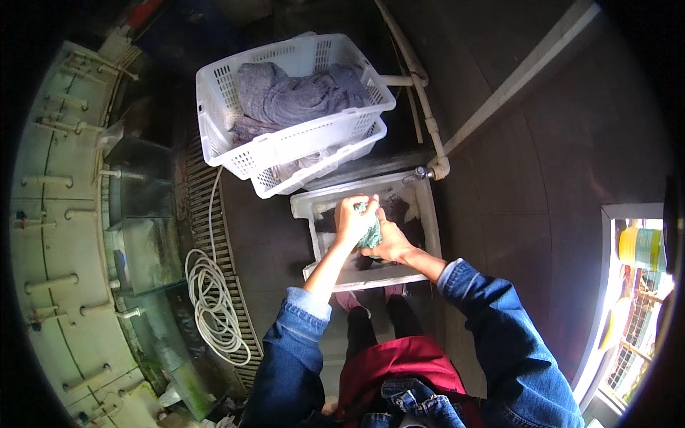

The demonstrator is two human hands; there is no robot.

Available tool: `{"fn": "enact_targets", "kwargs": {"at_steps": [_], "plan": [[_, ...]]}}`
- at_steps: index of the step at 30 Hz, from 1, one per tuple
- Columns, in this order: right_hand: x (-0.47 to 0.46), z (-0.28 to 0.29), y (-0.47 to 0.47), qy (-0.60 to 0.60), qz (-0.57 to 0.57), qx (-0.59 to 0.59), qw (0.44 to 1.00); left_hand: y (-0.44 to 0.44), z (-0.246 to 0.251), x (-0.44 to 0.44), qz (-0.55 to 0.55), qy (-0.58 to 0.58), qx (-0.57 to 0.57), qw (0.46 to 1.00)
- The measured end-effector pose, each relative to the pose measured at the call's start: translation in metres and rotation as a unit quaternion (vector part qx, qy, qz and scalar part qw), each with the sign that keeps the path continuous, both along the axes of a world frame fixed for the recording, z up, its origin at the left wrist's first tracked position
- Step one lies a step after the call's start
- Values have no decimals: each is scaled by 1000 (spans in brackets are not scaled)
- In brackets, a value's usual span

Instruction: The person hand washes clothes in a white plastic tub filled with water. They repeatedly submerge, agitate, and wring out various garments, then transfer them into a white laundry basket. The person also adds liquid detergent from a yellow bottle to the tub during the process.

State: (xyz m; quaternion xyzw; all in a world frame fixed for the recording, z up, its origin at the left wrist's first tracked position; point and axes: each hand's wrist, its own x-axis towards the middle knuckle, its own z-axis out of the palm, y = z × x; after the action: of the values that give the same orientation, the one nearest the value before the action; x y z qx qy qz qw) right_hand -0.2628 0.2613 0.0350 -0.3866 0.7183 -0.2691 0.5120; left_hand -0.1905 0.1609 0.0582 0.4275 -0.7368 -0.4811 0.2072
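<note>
Both of my hands grip one wadded green cloth (pixel 369 238) above a white basin (pixel 364 279). My left hand (pixel 354 218) wraps the upper part of the cloth, fingers curled over it. Lower down and to the right, my right hand (pixel 392 241) closes around the cloth's other side. Parts of the cloth are hidden by my fingers. Inside the basin, dark patches show behind my hands; whether they are water or fabric I cannot tell. A metal tap (pixel 421 173) sits over the basin's far right corner.
Beyond the basin, a white plastic basket (pixel 299 136) of grey cloth is stacked on another basket (pixel 321 171). A coiled pale hose (pixel 217 313) lies on the slatted drain grate (pixel 206 214) at left, beside glass tanks (pixel 152 257). A pipe (pixel 431 125) runs along the right wall.
</note>
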Motion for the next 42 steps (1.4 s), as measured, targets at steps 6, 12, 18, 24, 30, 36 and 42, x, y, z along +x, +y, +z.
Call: {"fn": "enact_targets", "kwargs": {"at_steps": [6,12,18,24,30,36,42], "plan": [[-65,97,-28,-305,31,-271,912,-66,70,8,107,282,113,947],[-131,191,-69,-73,-12,-361,930,-197,103,15,-3,-39,-444,895],[-133,206,-108,21,-80,-455,886,-271,65,-25,-188,-406,-682,579],[-157,202,-140,259,-16,-583,770,-254,80,-16,-198,-559,-511,622],[-145,188,-211,440,86,-586,675,-230,136,18,-237,-498,-127,824],[-141,118,-268,700,308,-233,601,-186,118,35,-334,-337,-191,859],[-131,112,-225,448,28,-536,715,-168,105,51,-168,-168,-545,804]]}}
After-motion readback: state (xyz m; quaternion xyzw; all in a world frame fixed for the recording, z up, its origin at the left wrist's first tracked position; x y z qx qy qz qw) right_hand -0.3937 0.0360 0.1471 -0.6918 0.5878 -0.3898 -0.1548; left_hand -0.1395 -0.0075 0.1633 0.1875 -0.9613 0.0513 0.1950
